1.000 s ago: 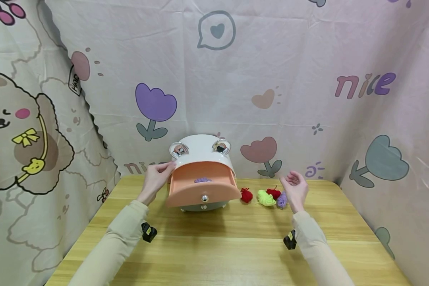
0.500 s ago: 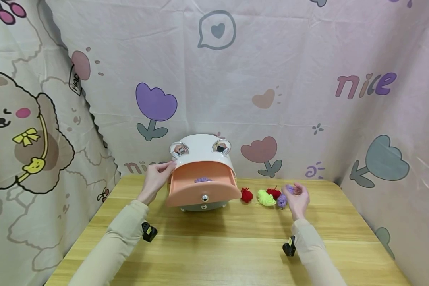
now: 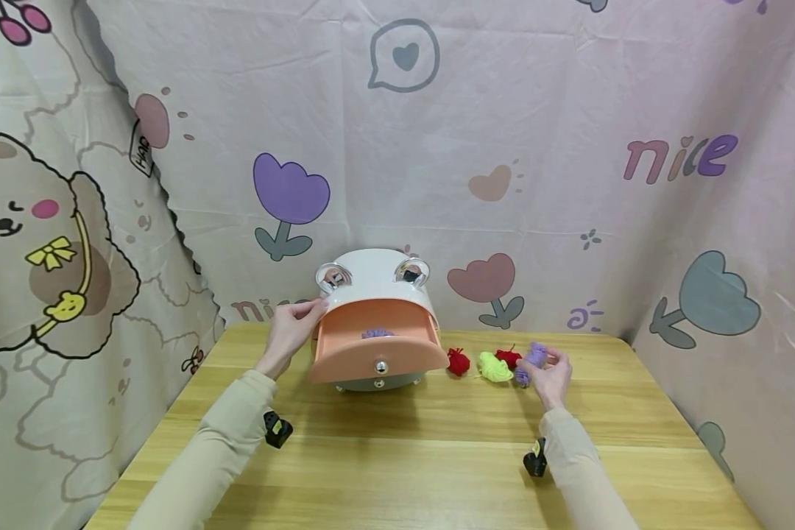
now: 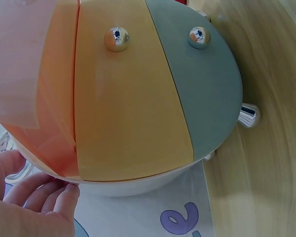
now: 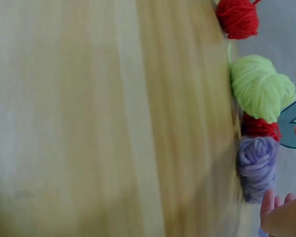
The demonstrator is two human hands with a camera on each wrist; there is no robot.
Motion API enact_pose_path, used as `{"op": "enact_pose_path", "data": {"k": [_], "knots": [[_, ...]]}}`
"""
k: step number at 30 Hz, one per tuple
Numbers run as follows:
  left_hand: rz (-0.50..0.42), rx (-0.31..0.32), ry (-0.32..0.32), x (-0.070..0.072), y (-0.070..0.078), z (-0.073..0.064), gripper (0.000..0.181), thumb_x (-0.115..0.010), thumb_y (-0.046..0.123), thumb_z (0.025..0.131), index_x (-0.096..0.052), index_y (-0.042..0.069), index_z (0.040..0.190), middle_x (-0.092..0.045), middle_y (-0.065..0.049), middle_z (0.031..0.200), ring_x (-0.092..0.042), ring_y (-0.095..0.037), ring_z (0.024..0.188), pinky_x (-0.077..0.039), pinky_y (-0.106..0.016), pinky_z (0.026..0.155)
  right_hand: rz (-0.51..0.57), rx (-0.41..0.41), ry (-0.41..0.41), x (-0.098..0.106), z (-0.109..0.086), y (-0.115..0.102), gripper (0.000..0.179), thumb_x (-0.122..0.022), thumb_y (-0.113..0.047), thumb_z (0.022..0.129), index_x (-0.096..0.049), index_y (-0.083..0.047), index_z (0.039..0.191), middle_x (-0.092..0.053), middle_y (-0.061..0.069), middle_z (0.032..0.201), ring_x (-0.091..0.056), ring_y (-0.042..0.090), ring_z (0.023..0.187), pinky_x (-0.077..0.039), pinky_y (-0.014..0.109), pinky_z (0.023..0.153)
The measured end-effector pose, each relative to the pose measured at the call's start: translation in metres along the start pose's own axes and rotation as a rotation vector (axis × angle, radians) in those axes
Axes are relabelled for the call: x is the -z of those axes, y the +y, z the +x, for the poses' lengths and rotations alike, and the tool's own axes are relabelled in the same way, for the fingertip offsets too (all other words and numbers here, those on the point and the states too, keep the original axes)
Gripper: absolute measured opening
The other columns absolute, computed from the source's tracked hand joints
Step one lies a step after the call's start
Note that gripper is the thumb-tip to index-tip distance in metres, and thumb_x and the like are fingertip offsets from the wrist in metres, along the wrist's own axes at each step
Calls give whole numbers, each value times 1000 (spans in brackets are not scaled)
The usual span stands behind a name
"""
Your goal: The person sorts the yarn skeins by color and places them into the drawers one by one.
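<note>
My left hand (image 3: 288, 331) grips the left side edge of a white, frog-shaped drawer cabinet (image 3: 374, 272), its fingers against the shell (image 4: 123, 189) in the left wrist view. The cabinet's orange upper drawer (image 3: 347, 361) is pulled out, and a purple yarn ball (image 3: 377, 333) shows inside. Farther right, my right hand (image 3: 551, 379) reaches around another purple yarn ball (image 3: 536, 352), thumb and fingers spread on either side of it. A second purple yarn ball (image 5: 258, 165) lies just left of that hand, beside a yellow-green one (image 5: 256, 84).
Red yarn balls lie near the cabinet (image 3: 458, 361) and behind the yellow-green ball (image 3: 508, 358). The grey-green lower drawer (image 4: 202, 84) is closed. A printed cloth (image 3: 397, 169) hangs behind the wooden table (image 3: 397, 471).
My right hand has come down from above the table to the rear purple yarn ball, its thumb and fingers now on either side. My left hand stays on the cabinet.
</note>
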State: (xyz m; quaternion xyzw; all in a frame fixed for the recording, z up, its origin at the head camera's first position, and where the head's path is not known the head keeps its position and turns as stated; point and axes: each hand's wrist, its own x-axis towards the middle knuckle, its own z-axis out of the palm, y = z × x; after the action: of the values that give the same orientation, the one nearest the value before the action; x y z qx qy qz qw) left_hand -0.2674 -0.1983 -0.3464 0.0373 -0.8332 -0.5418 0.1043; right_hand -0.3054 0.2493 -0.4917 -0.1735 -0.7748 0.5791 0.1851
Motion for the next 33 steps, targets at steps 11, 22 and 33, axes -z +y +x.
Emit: {"op": "enact_pose_path", "data": {"k": [11,22,33], "knots": [[0,14,-8,1,1,0,49,-61,35,100,-61,3,137,-60,-19,141,-56,-34,134,-48,-48,109,-65,-38,-53,-2,1,10,79,-80,-11,82,-33,11,141,-37,34,137,-43,41,119,-42,49,101],[9,26,-8,1,2,0,50,-61,37,100,-61,3,137,-60,-19,142,-55,-34,135,-48,-48,110,-126,-24,-70,-2,4,15,77,-78,-13,83,-32,11,140,-38,37,137,-43,44,122,-40,53,105],[4,25,-5,0,2,0,49,-61,37,100,-62,3,136,-61,-19,141,-56,-33,134,-48,-47,109,-143,-13,-46,7,11,20,68,-74,-6,81,-41,14,137,-52,34,123,-55,41,109,-47,26,79]]}}
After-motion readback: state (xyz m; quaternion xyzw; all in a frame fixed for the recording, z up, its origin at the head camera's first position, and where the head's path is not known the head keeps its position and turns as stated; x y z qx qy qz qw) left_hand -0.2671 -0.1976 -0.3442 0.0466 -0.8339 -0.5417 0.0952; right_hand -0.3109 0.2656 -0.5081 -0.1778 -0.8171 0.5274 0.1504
